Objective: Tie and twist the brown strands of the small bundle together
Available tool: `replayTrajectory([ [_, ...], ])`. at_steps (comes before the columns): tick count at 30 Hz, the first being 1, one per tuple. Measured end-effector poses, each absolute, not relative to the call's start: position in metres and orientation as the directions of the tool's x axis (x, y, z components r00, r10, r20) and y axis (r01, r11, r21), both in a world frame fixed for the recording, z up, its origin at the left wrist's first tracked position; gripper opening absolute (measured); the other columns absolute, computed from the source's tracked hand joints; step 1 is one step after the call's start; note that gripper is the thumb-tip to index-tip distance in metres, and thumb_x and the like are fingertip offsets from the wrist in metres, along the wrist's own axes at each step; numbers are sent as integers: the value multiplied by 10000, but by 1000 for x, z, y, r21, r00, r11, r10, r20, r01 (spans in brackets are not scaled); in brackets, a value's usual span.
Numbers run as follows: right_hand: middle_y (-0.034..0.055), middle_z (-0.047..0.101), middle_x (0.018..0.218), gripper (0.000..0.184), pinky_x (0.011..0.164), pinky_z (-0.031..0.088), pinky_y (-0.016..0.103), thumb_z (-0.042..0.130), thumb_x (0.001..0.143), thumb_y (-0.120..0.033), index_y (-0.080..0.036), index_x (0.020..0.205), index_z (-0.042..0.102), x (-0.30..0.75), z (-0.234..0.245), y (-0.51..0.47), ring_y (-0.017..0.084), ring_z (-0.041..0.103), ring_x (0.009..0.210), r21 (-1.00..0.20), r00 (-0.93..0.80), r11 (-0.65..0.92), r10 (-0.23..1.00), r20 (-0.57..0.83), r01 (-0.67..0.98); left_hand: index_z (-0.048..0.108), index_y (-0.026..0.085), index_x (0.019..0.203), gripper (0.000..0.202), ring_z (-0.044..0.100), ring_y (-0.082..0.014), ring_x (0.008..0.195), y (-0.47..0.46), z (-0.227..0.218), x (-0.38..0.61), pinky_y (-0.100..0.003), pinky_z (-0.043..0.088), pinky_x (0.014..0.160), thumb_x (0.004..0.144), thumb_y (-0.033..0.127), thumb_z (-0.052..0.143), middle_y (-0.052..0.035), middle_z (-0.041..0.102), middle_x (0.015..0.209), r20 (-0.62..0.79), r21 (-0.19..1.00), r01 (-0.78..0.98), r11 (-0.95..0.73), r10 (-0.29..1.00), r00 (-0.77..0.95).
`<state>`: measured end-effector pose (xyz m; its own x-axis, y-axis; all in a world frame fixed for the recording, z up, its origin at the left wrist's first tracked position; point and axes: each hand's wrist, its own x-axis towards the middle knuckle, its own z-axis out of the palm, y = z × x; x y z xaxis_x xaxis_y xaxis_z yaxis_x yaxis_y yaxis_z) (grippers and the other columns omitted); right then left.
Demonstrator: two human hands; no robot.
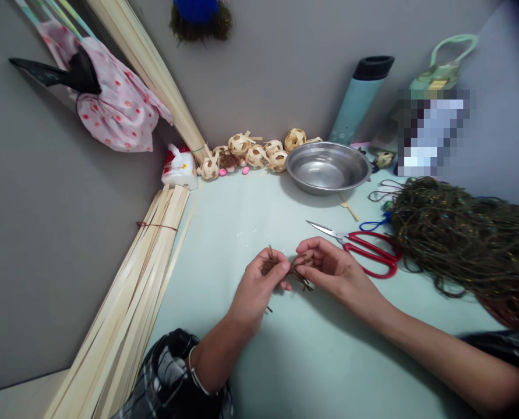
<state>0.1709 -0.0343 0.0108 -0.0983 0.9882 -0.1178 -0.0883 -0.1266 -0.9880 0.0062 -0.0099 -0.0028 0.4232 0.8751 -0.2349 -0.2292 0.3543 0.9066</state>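
Above the middle of the pale green table, my left hand (263, 282) is closed on a small brown woven cord piece (268, 266), its thumb pressing on top. Loose cord ends stick out of it on several sides. My right hand (329, 267) pinches strands (302, 273) at the right side of the same piece, thumb and forefinger close together. The fingers hide much of the weave. Just beyond my right hand lie red-handled scissors (373, 251), blades pointing left.
A steel bowl (329, 169) stands at the back, beside woven strip balls (256, 156). Dark cord (464, 233) is heaped at right. Bundled wooden strips (128, 302) lean at left. A teal bottle (359, 105), a blurred-out object (434, 134) and a tissue pack (179, 169) stand along the back.
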Motion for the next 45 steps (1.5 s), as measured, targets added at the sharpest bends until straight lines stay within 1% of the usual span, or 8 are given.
replayTrajectory([
  [6, 7, 605, 786, 223, 627, 463, 239, 677, 863, -338, -193, 987, 562, 171, 11, -34, 119, 560, 708, -990, -109, -124, 987, -117, -60, 543, 168, 846, 205, 526, -68, 624, -11, -2, 6, -240, 445, 671, 840, 338, 656, 14, 539, 823, -213, 937, -162, 310, 874, 436],
  [13, 2, 595, 765, 240, 628, 460, 252, 661, 876, -384, -189, 996, 590, 171, 14, -36, 121, 553, 681, -990, -112, -130, 986, -124, -49, 555, 167, 829, 173, 511, -81, 637, -12, 1, 6, -230, 453, 651, 825, 307, 657, 10, 544, 773, -218, 947, -112, 300, 861, 459],
  [19, -2, 592, 686, 243, 586, 402, 244, 664, 871, -401, -165, 885, 610, 170, 12, -33, 110, 514, 621, -986, -174, -166, 972, -161, -14, 552, 164, 813, 168, 504, -74, 634, -12, 0, 7, -221, 446, 638, 827, 296, 655, 14, 529, 776, -229, 924, -194, 330, 882, 411],
  [23, 17, 618, 714, 296, 620, 409, 257, 690, 841, -435, -155, 823, 596, 169, 13, -33, 119, 524, 647, -980, -252, -201, 949, -192, -9, 542, 163, 846, 189, 496, -73, 612, -10, -3, 6, -227, 442, 638, 845, 322, 645, 17, 529, 743, -249, 886, -283, 368, 892, 378],
  [26, 19, 597, 717, 329, 641, 404, 260, 663, 862, -462, -150, 782, 596, 170, 14, -35, 127, 526, 680, -980, -321, -191, 926, -199, 57, 542, 161, 864, 218, 501, -85, 608, -10, -4, 6, -234, 443, 632, 858, 359, 634, 20, 513, 692, -273, 875, -284, 393, 883, 382],
  [32, 3, 570, 726, 312, 619, 399, 251, 559, 943, -480, -170, 911, 574, 175, 15, -35, 125, 506, 671, -992, -221, -83, 970, -102, 94, 527, 172, 848, 225, 493, -78, 614, -12, -1, 6, -230, 455, 630, 853, 362, 649, 13, 527, 749, -192, 948, -161, 276, 895, 403],
  [38, -10, 522, 604, 423, 525, 368, 244, 577, 913, -535, -174, 698, 526, 175, 16, -34, 110, 457, 552, -983, -272, -149, 947, -172, 105, 537, 172, 846, 248, 524, -96, 656, -13, 1, 6, -246, 476, 652, 831, 385, 664, -6, 538, 789, -200, 955, -105, 279, 860, 471],
  [45, 16, 604, 669, 340, 554, 394, 252, 626, 899, -487, -162, 812, 578, 173, 16, -34, 115, 503, 587, -986, -231, -168, 959, -167, 16, 536, 165, 831, 205, 539, -92, 669, -12, 1, 6, -260, 487, 686, 855, 349, 623, -19, 545, 861, -211, 954, -106, 279, 882, 422],
])
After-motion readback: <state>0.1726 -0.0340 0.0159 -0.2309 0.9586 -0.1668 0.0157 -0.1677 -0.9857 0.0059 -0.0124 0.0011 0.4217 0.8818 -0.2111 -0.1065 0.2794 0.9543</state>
